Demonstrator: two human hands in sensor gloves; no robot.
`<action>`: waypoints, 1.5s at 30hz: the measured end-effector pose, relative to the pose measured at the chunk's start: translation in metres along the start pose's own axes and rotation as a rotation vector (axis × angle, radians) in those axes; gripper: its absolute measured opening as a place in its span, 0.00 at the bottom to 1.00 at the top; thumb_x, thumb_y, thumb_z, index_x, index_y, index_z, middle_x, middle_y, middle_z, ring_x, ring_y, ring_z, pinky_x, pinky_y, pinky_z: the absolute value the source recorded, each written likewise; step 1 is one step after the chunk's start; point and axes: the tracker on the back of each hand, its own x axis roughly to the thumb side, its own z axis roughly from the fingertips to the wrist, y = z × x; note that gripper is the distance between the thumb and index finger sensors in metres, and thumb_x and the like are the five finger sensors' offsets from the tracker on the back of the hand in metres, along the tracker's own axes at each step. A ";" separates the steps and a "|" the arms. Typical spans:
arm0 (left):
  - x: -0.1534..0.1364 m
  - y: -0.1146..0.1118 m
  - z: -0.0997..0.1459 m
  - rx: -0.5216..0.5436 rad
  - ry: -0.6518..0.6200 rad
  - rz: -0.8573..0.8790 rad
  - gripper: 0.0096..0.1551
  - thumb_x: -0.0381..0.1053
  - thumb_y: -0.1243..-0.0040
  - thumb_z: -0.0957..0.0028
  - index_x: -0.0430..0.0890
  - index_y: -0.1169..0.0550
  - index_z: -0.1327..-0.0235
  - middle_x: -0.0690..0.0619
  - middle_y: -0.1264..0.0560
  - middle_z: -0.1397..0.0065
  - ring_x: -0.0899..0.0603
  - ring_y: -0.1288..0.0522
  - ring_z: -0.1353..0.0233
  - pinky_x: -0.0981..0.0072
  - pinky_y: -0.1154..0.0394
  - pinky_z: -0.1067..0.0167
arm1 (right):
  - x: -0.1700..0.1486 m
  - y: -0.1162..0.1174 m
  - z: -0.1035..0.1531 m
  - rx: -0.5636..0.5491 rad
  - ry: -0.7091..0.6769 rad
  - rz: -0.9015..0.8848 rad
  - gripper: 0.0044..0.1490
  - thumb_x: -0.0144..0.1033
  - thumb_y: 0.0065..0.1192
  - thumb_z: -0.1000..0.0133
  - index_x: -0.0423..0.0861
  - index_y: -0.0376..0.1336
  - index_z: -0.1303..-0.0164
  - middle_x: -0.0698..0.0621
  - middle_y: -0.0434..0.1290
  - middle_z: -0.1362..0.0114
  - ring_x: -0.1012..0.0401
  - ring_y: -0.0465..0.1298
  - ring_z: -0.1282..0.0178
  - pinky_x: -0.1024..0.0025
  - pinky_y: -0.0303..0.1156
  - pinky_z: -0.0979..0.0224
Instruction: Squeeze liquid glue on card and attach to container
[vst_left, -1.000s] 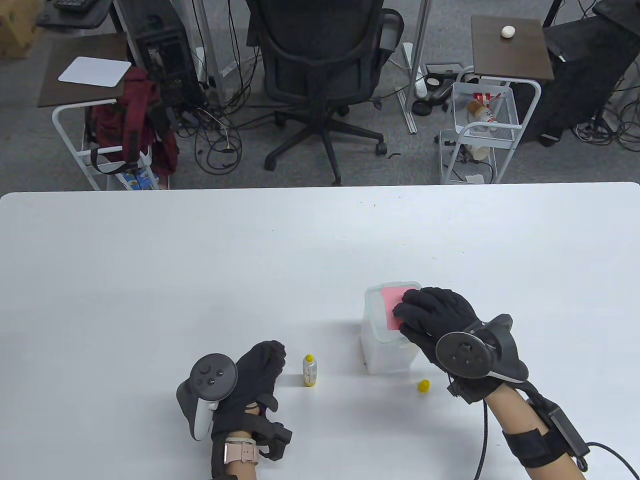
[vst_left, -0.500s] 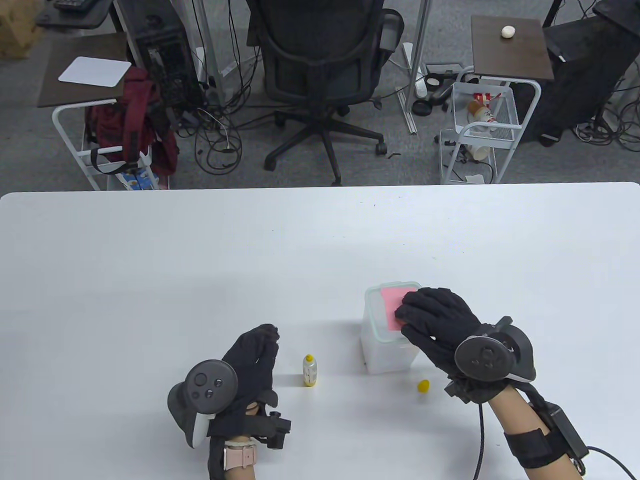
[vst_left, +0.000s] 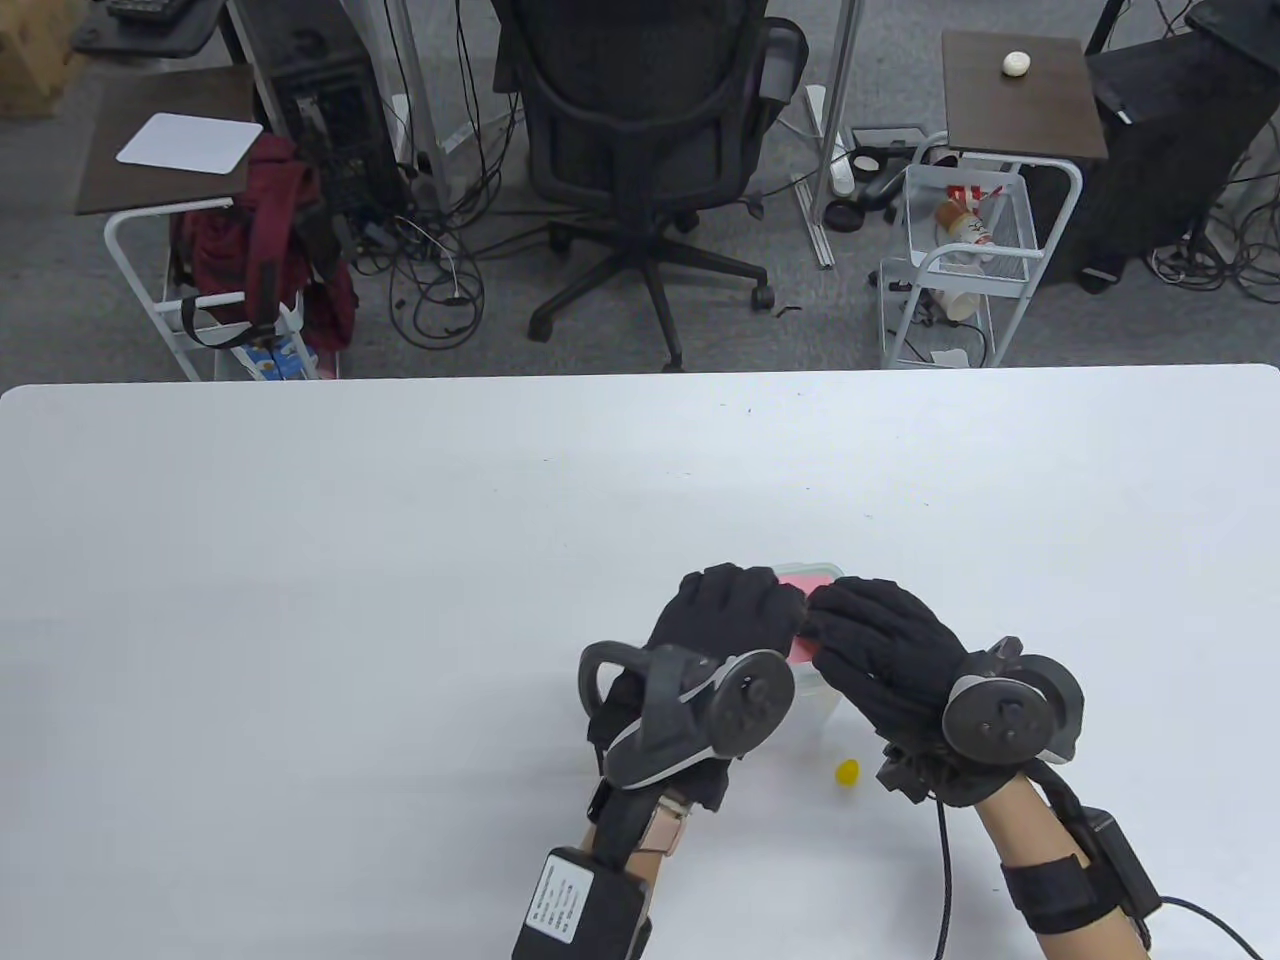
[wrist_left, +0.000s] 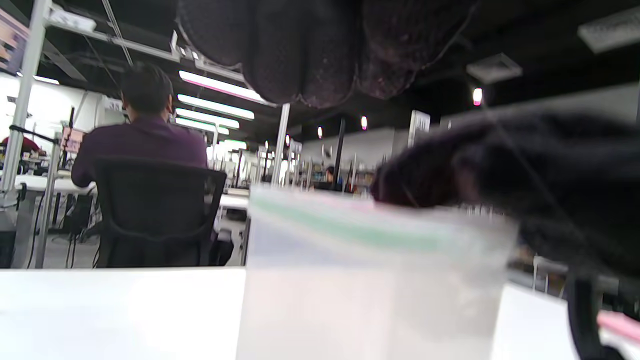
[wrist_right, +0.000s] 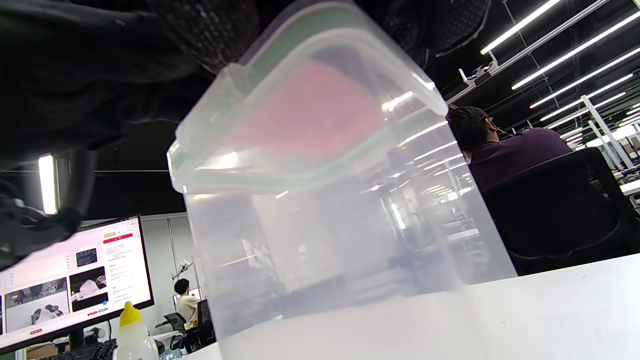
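Pink card (vst_left: 805, 578), one container (vst_left: 815, 690), two hands atop.

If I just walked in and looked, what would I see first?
You would first see two black gloved hands meeting on top of a clear plastic container near the table's front edge: the left hand and the right hand both rest on a pink card on its lid. A small yellow cap lies just in front.

Office chair (vst_left: 640, 130), red backpack (vst_left: 265, 235), perhaps trolley (vst_left: 965, 260).
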 end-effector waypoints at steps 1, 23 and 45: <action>0.000 -0.009 -0.007 -0.045 0.008 -0.018 0.24 0.54 0.42 0.47 0.58 0.24 0.35 0.58 0.25 0.24 0.45 0.26 0.22 0.55 0.32 0.23 | 0.000 0.000 0.001 -0.006 -0.002 -0.005 0.27 0.46 0.53 0.35 0.44 0.71 0.35 0.47 0.71 0.23 0.46 0.68 0.22 0.47 0.59 0.16; -0.001 -0.027 -0.001 -0.090 -0.053 -0.072 0.27 0.54 0.42 0.47 0.55 0.24 0.33 0.57 0.25 0.24 0.45 0.27 0.21 0.56 0.31 0.23 | 0.000 0.009 0.008 -0.083 0.009 -0.059 0.25 0.46 0.51 0.34 0.45 0.70 0.35 0.48 0.69 0.22 0.47 0.65 0.19 0.49 0.57 0.14; 0.011 -0.021 -0.002 -0.118 -0.059 -0.159 0.26 0.53 0.42 0.48 0.53 0.23 0.34 0.56 0.23 0.26 0.44 0.25 0.23 0.55 0.29 0.25 | 0.002 0.012 0.011 -0.087 0.018 -0.046 0.26 0.46 0.49 0.33 0.46 0.69 0.34 0.48 0.67 0.20 0.47 0.63 0.17 0.49 0.55 0.13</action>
